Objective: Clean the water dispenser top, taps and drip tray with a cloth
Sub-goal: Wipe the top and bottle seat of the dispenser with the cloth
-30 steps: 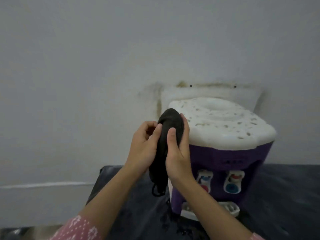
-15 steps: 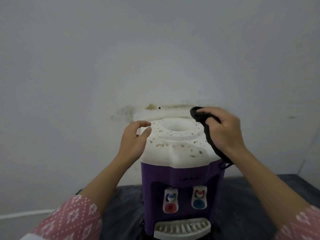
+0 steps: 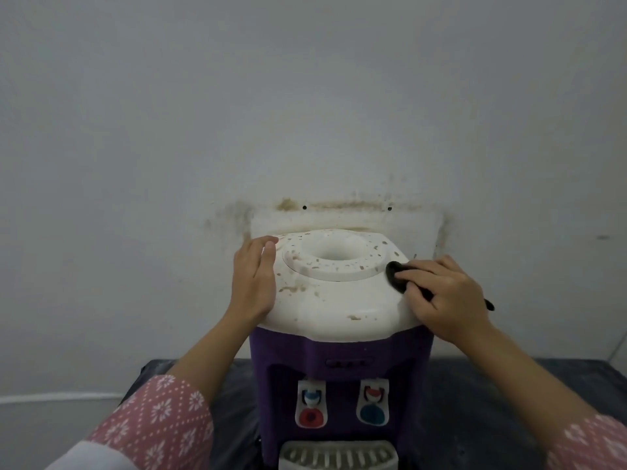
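A purple water dispenser (image 3: 339, 354) stands in the middle, with a white top (image 3: 332, 300) speckled with brown dirt around its round well. My left hand (image 3: 252, 283) rests flat against the top's left side, fingers straight. My right hand (image 3: 444, 296) presses a black cloth (image 3: 395, 274) onto the top's right edge, fingers curled over it; most of the cloth is hidden under the hand. Below are the red tap (image 3: 310, 407) and the blue tap (image 3: 371, 403). The white slotted drip tray (image 3: 339, 454) sits at the bottom.
The dispenser stands on a dark surface (image 3: 475, 401) against a pale wall (image 3: 305, 113). Brown stains and two small dark holes mark the wall just behind the top. The surface's left corner ends near my left sleeve.
Both hands held the cloth a second ago. Since then my left hand has settled flat on the top's left side, and my right hand has lowered the cloth onto the right edge.
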The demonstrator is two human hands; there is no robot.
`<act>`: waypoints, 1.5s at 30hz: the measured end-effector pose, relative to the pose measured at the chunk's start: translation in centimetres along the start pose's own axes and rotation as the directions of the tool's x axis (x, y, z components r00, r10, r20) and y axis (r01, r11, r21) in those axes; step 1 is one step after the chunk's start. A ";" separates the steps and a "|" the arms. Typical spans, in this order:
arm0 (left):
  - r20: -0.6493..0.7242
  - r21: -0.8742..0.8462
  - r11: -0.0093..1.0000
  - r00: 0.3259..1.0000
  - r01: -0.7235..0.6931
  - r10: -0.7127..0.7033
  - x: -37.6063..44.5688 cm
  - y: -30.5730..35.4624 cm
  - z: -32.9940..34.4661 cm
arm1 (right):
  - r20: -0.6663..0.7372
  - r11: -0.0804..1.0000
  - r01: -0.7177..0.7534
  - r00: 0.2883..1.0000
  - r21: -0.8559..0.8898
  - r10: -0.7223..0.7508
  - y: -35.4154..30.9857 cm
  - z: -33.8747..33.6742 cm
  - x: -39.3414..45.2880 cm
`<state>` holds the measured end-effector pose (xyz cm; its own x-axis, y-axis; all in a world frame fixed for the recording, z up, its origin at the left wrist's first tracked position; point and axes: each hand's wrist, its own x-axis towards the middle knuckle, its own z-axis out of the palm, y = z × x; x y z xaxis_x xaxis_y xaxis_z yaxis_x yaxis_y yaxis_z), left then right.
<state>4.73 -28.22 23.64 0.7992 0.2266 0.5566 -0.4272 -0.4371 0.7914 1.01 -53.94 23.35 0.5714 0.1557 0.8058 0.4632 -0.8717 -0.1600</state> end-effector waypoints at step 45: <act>0.036 -0.044 0.999 0.999 0.011 -0.009 -0.3 -1.4 0.6 | 0.285 0.992 -0.102 0.956 0.081 0.075 -2.5 4.0 4.7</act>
<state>5.35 -28.19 22.25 0.8176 0.1995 0.5401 -0.4371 -0.3957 0.8077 5.24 -49.14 25.24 0.7735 0.2160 0.5958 0.4561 -0.8425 -0.2866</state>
